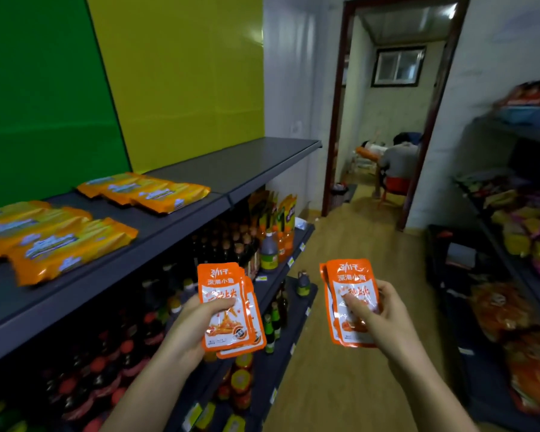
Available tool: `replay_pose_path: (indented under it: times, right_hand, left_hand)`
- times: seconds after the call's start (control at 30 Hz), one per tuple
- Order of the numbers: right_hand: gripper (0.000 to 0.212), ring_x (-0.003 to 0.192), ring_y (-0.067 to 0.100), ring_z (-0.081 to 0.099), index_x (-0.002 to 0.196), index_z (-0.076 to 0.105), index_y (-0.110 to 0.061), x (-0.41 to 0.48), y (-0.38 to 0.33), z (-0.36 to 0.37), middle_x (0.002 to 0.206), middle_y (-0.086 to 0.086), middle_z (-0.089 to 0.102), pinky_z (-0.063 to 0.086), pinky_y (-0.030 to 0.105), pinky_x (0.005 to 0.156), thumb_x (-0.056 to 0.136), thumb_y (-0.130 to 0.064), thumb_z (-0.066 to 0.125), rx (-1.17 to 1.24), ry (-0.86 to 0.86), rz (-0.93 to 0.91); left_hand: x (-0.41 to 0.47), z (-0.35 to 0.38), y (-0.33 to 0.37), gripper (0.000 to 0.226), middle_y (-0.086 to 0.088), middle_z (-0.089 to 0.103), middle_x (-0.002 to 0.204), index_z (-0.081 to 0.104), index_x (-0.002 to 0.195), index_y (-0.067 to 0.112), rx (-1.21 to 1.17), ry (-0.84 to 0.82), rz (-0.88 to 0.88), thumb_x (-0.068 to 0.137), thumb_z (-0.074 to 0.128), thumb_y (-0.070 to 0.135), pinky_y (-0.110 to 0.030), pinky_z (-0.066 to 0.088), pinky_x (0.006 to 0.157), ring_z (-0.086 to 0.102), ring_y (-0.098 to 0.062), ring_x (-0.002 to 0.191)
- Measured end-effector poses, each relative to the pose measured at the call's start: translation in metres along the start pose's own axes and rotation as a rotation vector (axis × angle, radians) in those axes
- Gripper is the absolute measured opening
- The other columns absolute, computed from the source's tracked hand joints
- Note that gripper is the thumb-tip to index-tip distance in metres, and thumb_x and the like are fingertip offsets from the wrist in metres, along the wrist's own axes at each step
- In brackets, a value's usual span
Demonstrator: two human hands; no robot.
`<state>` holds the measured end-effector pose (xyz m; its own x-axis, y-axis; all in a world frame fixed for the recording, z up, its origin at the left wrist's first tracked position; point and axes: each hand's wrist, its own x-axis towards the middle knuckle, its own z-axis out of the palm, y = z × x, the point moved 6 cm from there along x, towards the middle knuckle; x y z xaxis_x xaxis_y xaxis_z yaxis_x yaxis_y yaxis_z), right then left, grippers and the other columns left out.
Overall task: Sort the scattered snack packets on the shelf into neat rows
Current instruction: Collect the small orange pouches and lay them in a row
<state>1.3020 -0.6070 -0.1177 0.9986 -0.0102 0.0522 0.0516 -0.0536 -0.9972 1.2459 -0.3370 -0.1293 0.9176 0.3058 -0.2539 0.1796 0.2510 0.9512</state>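
My left hand (197, 322) grips a small stack of orange snack packets (228, 325), fanned slightly, held upright in front of the shelf edge. In my right hand (378, 316) is a second stack of the same orange snack packets (351, 275), thumb pressed on the front one. Both stacks hang over the aisle, below and to the right of the dark top shelf (181, 222). On that shelf lie long orange-yellow packets in two groups: one near group (53, 238) at the left and one far group (144, 191) further back.
Lower shelves on the left hold bottles (268, 254) and jars. A second rack (512, 244) with mixed snack bags lines the right side. The wooden-floor aisle (356, 244) runs to a doorway, where a seated person (398, 160) is visible.
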Motion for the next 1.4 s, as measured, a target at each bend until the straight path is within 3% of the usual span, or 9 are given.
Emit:
replay_pose_path:
  times: [0.13,0.27,0.47,0.6,0.7,0.83,0.97,1.13,1.4]
  right_hand:
    - [0.019,0.076,0.015,0.067,0.092,0.051,-0.025,0.054,0.002,0.007,0.090,-0.001,0.067,0.054,0.018,0.054,0.083,-0.017,0.066,0.014,-0.038,0.002]
    - [0.021,0.079,0.018,0.069,0.096,0.052,-0.021,0.102,0.013,0.013,0.092,0.002,0.069,0.057,0.022,0.059,0.082,-0.016,0.067,0.040,-0.095,0.043]
    - [0.027,0.066,0.012,0.070,0.104,0.051,-0.013,0.186,0.025,0.039,0.091,0.007,0.070,0.057,0.023,0.057,0.082,-0.013,0.067,0.077,-0.276,0.090]
    - [0.036,0.081,0.018,0.072,0.111,0.048,-0.022,0.246,0.011,0.066,0.099,0.003,0.069,0.059,0.037,0.074,0.081,-0.024,0.067,0.040,-0.461,0.048]
    - [0.037,0.082,0.015,0.071,0.112,0.046,-0.024,0.285,-0.012,0.082,0.102,0.000,0.068,0.059,0.031,0.070,0.082,-0.025,0.067,0.042,-0.566,-0.025]
    - [0.037,0.084,0.013,0.071,0.112,0.047,-0.027,0.329,-0.047,0.108,0.101,-0.004,0.067,0.059,0.031,0.072,0.081,-0.028,0.067,0.054,-0.695,-0.124]
    - [0.033,0.085,0.011,0.071,0.109,0.051,-0.025,0.353,-0.084,0.154,0.100,-0.003,0.070,0.059,0.034,0.076,0.081,-0.026,0.069,0.129,-0.855,-0.215]
    - [0.023,0.089,0.014,0.069,0.096,0.050,-0.030,0.361,-0.124,0.231,0.100,-0.001,0.068,0.057,0.035,0.080,0.083,-0.025,0.068,0.193,-1.019,-0.291]
    - [0.027,0.086,0.014,0.065,0.106,0.049,-0.019,0.366,-0.165,0.336,0.100,-0.002,0.064,0.055,0.028,0.074,0.085,-0.020,0.066,0.260,-1.141,-0.290]
  left_hand:
    - [0.055,0.036,0.007,0.013,-0.011,0.075,0.075,0.064,0.096,0.006,-0.016,-0.011,-0.024,0.084,0.061,0.003,-0.032,0.058,0.055,0.072,-0.024,0.063]
    - [0.095,0.064,0.002,0.012,-0.014,0.075,0.077,0.065,0.094,0.005,-0.030,0.012,-0.054,0.084,0.060,0.002,-0.034,0.058,0.058,0.072,-0.026,0.064]
    - [0.151,0.100,-0.002,0.021,-0.019,0.074,0.087,0.063,0.103,0.002,-0.062,0.112,-0.098,0.083,0.061,0.003,-0.038,0.057,0.066,0.071,-0.033,0.077]
    - [0.185,0.130,0.022,0.009,-0.012,0.075,0.076,0.064,0.091,0.008,-0.119,0.162,-0.021,0.086,0.057,0.005,-0.034,0.055,0.059,0.072,-0.026,0.065]
    - [0.203,0.152,0.049,0.008,-0.009,0.075,0.070,0.064,0.091,0.009,-0.213,0.229,0.064,0.087,0.057,0.008,-0.030,0.056,0.052,0.071,-0.022,0.058]
    - [0.221,0.165,0.087,0.015,-0.012,0.075,0.082,0.066,0.098,0.011,-0.295,0.357,0.209,0.086,0.061,0.017,-0.031,0.058,0.052,0.073,-0.025,0.067]
    - [0.229,0.149,0.132,0.024,-0.013,0.075,0.092,0.065,0.106,0.009,-0.271,0.520,0.388,0.083,0.064,0.015,-0.038,0.060,0.069,0.072,-0.027,0.079]
    - [0.230,0.107,0.184,0.010,-0.006,0.075,0.084,0.065,0.091,0.014,-0.205,0.748,0.532,0.084,0.062,0.008,-0.032,0.059,0.063,0.072,-0.016,0.065]
    - [0.240,0.023,0.241,0.009,-0.005,0.070,0.081,0.063,0.086,0.014,-0.076,0.933,0.550,0.086,0.058,0.006,-0.029,0.057,0.061,0.068,-0.011,0.056]
